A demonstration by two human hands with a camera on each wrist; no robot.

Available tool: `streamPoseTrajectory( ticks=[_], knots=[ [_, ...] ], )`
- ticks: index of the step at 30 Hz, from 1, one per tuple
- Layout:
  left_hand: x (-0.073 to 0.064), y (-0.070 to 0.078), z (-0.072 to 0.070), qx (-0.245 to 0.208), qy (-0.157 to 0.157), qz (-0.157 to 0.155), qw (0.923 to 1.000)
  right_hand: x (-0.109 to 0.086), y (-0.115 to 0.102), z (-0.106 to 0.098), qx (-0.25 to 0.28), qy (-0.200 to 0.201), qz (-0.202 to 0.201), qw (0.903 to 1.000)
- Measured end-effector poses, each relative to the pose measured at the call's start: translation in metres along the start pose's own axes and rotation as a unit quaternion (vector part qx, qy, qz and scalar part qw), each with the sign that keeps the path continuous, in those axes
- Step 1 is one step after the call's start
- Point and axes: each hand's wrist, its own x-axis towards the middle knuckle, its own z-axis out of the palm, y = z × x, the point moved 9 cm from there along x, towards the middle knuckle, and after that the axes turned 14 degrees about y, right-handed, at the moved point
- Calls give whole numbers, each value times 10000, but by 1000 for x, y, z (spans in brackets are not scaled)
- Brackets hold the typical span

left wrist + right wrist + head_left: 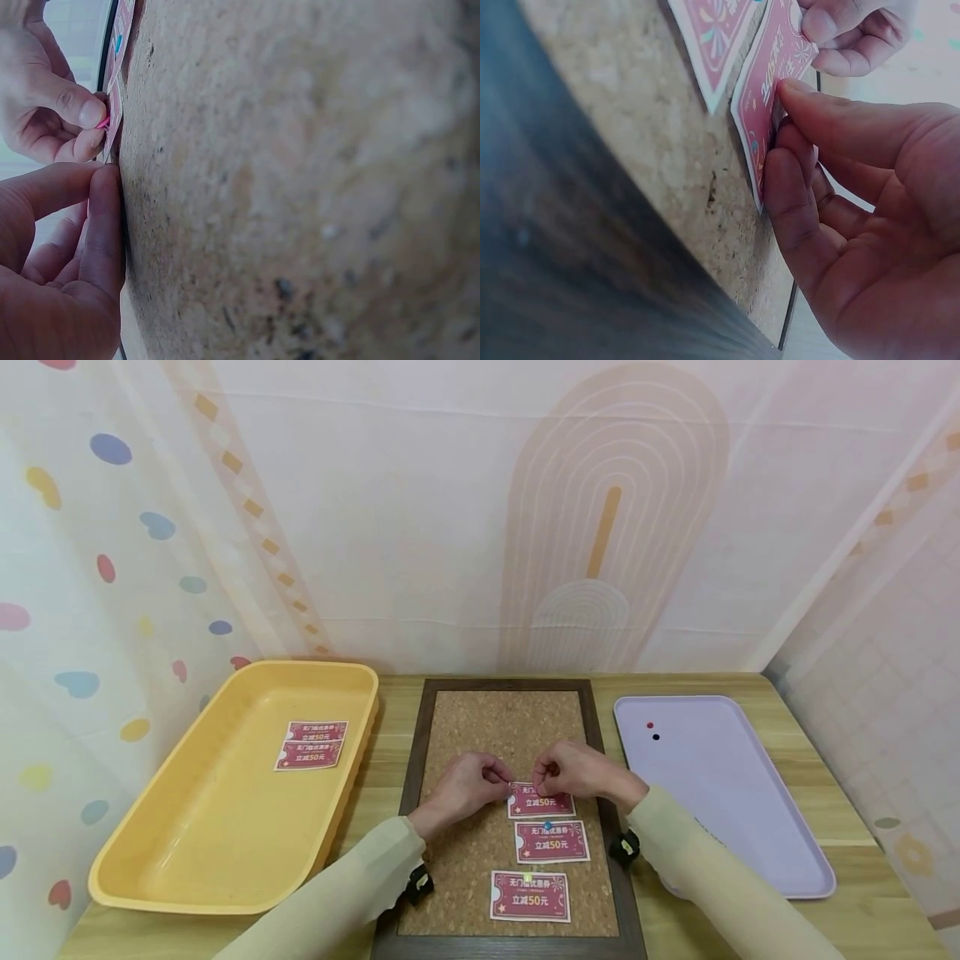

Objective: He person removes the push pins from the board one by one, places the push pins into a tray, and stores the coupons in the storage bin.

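Observation:
My left hand [467, 787] pinches the upper left corner of a pink-red coupon [542, 806] between thumb and forefinger, over a cork board [510, 718]. At the coupon's top edge my right hand [581, 768] pinches a small pink push pin [105, 122], its head mostly covered by the fingertips. In the right wrist view the coupon [761, 97] stands slightly tilted off the cork. Just below it lies a second coupon [553, 845] with a blue push pin [547, 826] at its top edge. Lowest on the board, a third coupon [529, 900] carries a yellow push pin [528, 877].
A deep yellow tray [225, 893] stands on the left, with two overlapping coupons [309, 753] inside. To the right lies a shallow lilac tray [720, 777] holding a red pin [650, 725] and a black pin [656, 737]. A dark wooden frame [416, 752] edges the board.

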Motion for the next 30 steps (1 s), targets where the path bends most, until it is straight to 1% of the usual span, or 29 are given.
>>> streamPoseTrajectory(
  ticks=[8, 16, 20, 28, 30],
  knots=[
    [-1, 0, 0, -45, -45, 4, 10000, -2, -2, -1, 196, -111, -292, 9993],
    [0, -2, 0, -110, -30, -82, 9999, -4, -2, -4, 525, -63, -298, 9982],
    [-1, -3, 0, -227, -19, -208, 9995, -5, -6, -8, 540, 97, -389, 9977],
    [-4, -6, -4, -396, 82, -427, 9983, -10, -6, -21, 601, 553, -195, 9965],
    [-4, -6, -6, -449, 126, -449, 9979, -11, -6, -23, 611, 637, -219, 9959]
  ],
)
